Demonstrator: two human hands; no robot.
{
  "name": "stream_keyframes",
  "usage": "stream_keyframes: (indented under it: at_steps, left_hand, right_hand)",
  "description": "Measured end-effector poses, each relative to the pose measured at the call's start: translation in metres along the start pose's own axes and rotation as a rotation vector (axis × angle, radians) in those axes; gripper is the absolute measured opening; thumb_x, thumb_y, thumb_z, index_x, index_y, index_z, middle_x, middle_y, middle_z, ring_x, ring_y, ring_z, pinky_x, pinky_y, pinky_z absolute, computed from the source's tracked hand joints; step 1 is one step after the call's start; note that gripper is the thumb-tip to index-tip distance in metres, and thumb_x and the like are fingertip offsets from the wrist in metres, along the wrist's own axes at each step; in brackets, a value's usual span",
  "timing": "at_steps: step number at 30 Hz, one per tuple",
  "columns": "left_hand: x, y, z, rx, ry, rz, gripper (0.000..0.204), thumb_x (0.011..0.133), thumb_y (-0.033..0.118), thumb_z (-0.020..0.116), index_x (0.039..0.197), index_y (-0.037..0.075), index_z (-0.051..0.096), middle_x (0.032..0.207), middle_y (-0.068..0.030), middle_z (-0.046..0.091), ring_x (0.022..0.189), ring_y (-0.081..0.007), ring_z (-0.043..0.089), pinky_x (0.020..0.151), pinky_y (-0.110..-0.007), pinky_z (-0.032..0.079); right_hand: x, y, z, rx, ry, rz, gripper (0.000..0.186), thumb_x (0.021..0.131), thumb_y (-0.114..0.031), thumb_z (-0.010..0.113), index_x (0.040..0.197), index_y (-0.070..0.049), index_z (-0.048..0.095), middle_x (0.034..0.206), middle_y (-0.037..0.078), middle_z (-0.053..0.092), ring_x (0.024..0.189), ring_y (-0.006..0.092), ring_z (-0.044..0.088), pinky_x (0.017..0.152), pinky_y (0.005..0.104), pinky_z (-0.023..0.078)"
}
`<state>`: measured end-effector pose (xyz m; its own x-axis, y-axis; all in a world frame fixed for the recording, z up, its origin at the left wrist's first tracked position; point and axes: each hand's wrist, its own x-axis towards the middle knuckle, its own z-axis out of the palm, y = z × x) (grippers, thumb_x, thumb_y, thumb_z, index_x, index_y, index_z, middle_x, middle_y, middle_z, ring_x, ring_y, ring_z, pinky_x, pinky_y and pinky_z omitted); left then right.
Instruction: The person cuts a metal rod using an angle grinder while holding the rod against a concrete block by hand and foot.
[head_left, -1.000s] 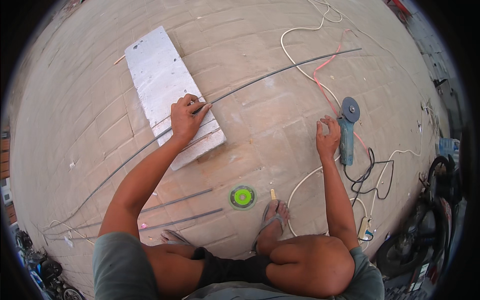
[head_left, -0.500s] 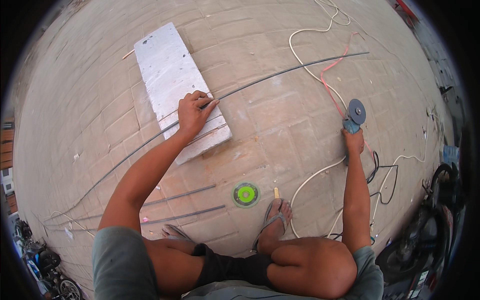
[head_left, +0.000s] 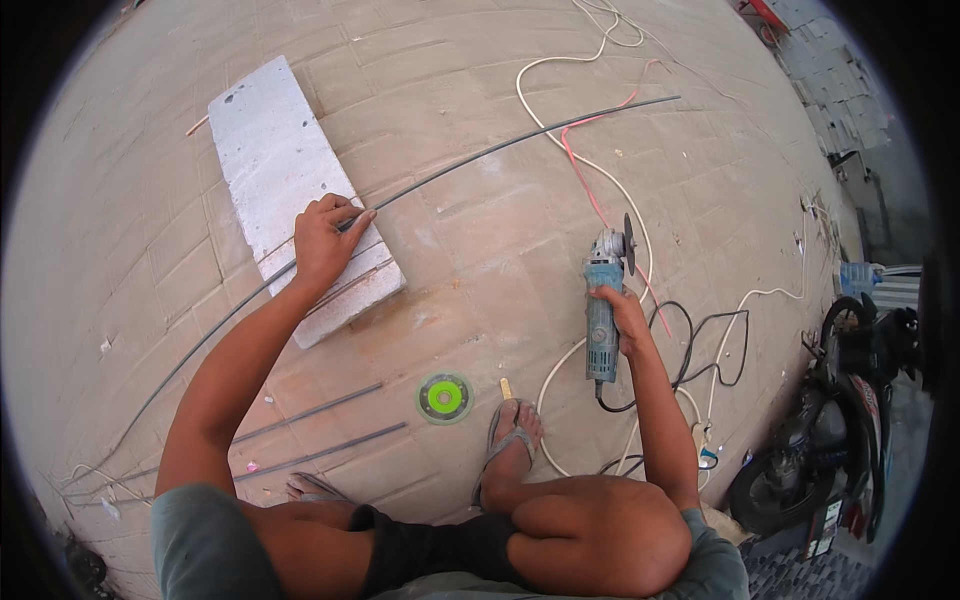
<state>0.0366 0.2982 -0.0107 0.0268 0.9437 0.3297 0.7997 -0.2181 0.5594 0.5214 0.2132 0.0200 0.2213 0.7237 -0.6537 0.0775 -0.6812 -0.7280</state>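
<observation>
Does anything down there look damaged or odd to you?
Yes, the pale block: its top is pitted, and straight grooves score the end nearer the person, so it looks worn. Also, I see no guard around the disc of the grinder in the right hand, which seems unusual.

We wear a grey-green shirt (head_left: 455,585) with 2 short sleeves (head_left: 212,545), black shorts (head_left: 440,552) and 2 grey thong-strapped sandals (head_left: 512,438).
</observation>
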Motion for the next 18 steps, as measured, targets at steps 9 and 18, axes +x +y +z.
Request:
stream_keyframes:
  at_steps: [9, 18]
  left_hand:
    - [-0.002, 0.04, -0.022, 0.09, 0.113, 0.251, 0.046, 0.088, 0.03, 0.083, 0.126, 0.007, 0.073, 0.112, -0.0127, 0.07, 0.096, -0.0301, 0.066, 0.085, -0.041, 0.052]
    - [-0.065, 0.176, -0.031, -0.883, -0.814, -0.384, 0.096, 0.07, 0.044, 0.094, 0.137, -0.011, 0.051, 0.12, -0.0301, 0.067, 0.115, -0.0311, 0.067, 0.096, -0.042, 0.054]
  right_hand:
    - [-0.058, -0.046, 0.08, 0.183, -0.074, -0.161, 0.058, 0.082, -0.017, 0.084, 0.129, 0.002, 0.056, 0.102, 0.009, 0.066, 0.092, 0.0186, 0.066, 0.08, 0.0345, 0.056]
    - [-0.092, -0.093, 0.182, 0.409, -0.015, -0.259, 0.067, 0.081, -0.019, 0.087, 0.134, 0.004, 0.052, 0.113, 0.01, 0.064, 0.101, 0.0198, 0.066, 0.087, 0.0364, 0.057]
